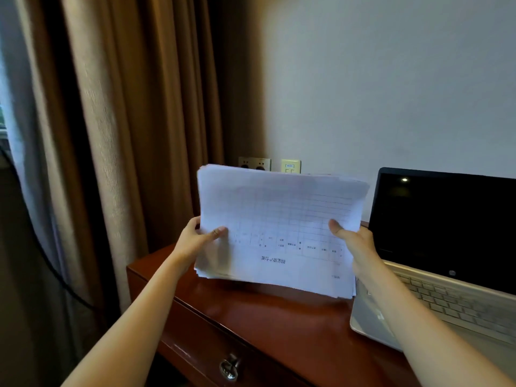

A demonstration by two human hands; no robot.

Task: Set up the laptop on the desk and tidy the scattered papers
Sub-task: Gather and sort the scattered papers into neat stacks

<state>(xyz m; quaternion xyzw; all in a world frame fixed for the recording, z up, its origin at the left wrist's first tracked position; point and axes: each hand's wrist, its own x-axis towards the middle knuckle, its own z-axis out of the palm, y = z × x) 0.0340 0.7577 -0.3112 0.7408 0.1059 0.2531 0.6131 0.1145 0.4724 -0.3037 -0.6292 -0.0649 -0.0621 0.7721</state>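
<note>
Over the left part of the desk (251,319), the papers (282,216) are being held upright as one stack, printed side toward the camera. Its left edge is being gripped by the left hand (196,238) and its right edge by the right hand (356,243), thumbs in front, fingers mostly hidden behind. Whether the lower edge is touching the wood cannot be told. Just beside the stack, on the right, the laptop (446,236) is being shown open, screen dark. By judgement, the tidying step is being carried out: sheet edges are being seen uneven, so squaring against the desk, then laying the stack flat clear of the keyboard, is being called for
</note>
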